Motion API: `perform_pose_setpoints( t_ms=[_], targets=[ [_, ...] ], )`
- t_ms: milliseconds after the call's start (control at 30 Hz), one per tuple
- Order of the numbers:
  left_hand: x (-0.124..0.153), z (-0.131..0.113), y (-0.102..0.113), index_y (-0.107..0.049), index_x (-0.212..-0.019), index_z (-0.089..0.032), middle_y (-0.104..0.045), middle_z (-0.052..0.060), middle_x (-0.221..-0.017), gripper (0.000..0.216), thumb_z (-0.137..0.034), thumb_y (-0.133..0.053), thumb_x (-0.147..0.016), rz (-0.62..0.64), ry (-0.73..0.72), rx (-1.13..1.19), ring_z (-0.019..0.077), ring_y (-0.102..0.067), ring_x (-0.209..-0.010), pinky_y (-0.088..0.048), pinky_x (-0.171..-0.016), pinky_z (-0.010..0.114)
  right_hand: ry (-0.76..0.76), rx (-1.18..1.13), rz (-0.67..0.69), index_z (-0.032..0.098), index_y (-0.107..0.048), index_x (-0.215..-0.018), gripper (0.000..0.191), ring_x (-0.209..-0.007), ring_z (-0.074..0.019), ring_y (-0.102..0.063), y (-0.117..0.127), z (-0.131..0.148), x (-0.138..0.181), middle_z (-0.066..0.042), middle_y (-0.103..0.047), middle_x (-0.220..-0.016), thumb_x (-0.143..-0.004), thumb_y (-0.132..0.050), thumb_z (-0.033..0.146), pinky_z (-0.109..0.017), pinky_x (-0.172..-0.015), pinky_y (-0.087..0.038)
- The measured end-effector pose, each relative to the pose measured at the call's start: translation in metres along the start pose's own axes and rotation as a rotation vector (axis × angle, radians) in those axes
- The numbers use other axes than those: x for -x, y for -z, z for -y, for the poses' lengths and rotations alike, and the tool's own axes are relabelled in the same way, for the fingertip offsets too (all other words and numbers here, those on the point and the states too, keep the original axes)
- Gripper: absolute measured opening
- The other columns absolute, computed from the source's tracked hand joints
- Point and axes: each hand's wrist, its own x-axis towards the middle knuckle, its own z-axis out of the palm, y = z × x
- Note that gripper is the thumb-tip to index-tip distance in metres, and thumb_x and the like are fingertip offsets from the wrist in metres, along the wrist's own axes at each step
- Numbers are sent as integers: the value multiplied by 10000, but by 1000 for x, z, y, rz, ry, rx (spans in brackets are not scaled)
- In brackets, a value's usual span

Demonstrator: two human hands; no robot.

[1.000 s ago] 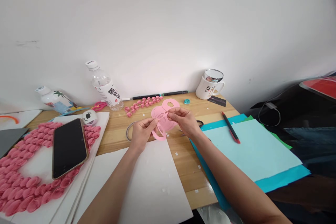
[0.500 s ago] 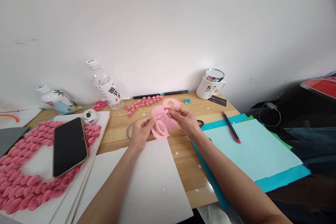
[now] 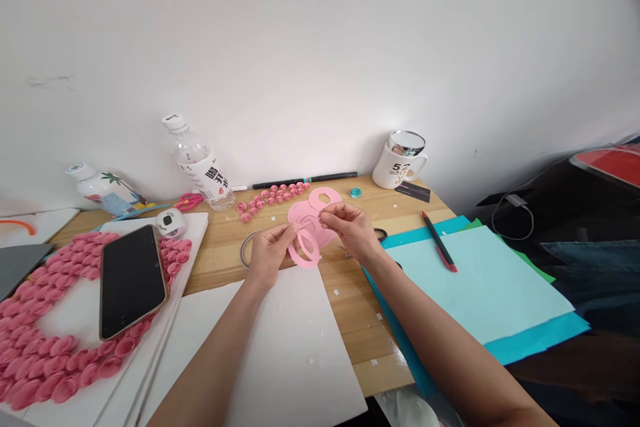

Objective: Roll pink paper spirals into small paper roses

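Pink spiral (image 3: pixel 304 247) of cut paper hangs just above the counter (image 3: pixel 220 253), right of the bottle (image 3: pixel 200 163) and nearer the camera. Left hand (image 3: pixel 267 255) pinches its lower loop between thumb and fingers, a narrow grip closed on the paper; right hand (image 3: pixel 350 227) pinches the upper end the same way. The strip hangs in loose loops, none of it wound tight as far as I can see, so this one looks barely begun. Finished rolled roses (image 3: pixel 273 197) lie in a row just right of the bottle, and many more fill a board (image 3: pixel 196 230) left of the bottle, under a phone (image 3: pixel 131 280). Flat pink discs (image 3: pixel 327 199) farther right of the bottle are not yet rolled
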Motion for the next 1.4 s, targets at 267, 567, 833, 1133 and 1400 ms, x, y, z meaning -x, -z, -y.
perform_pose_setpoints(
  t_ms=[267, 567, 833, 1133, 1400],
  targets=[
    [-1, 4, 0, -612, -545, -130, -473, -25, -508, 292, -396, -656, -654, -17, 22, 23, 64, -392, -473, -342, -441, 182, 3, 25, -39, 200, -641, -643, 185, -566, -107, -522, 2, -2, -2, 17, -597, -601, -557, -767, 305, -264, -578, -438],
    [-2, 3, 1, -637, -579, -134, -475, -41, -503, 250, -372, -665, -651, -38, 35, 54, 56, -388, -471, -321, -446, 181, -10, -6, -24, 205, -678, -685, 158, -697, -134, -582, 1, -2, -2, -27, -685, -800, -579, -759, 291, -285, -682, -469],
    [-2, 0, 2, -549, -498, -135, -463, -41, -463, 293, -352, -647, -670, -6, 11, 91, 57, -381, -445, -311, -440, 188, -38, 19, -20, 194, -662, -661, 156, -579, -96, -549, 3, -1, -1, 2, -659, -666, -575, -763, 275, -242, -574, -440],
    [-1, -1, 1, -512, -473, -135, -487, -28, -473, 330, -347, -620, -703, 20, -9, 54, 60, -401, -446, -331, -450, 193, -21, -22, -19, 179, -638, -600, 157, -545, -81, -527, 2, -4, -2, 25, -612, -583, -563, -773, 249, -227, -556, -431],
    [-5, 3, 4, -560, -523, -135, -496, -23, -474, 305, -377, -619, -699, -39, 6, 78, 64, -415, -437, -360, -460, 201, -95, -78, 31, 191, -687, -753, 200, -750, -133, -622, 2, -3, -3, -38, -696, -846, -593, -757, 289, -301, -796, -485]
  ],
)
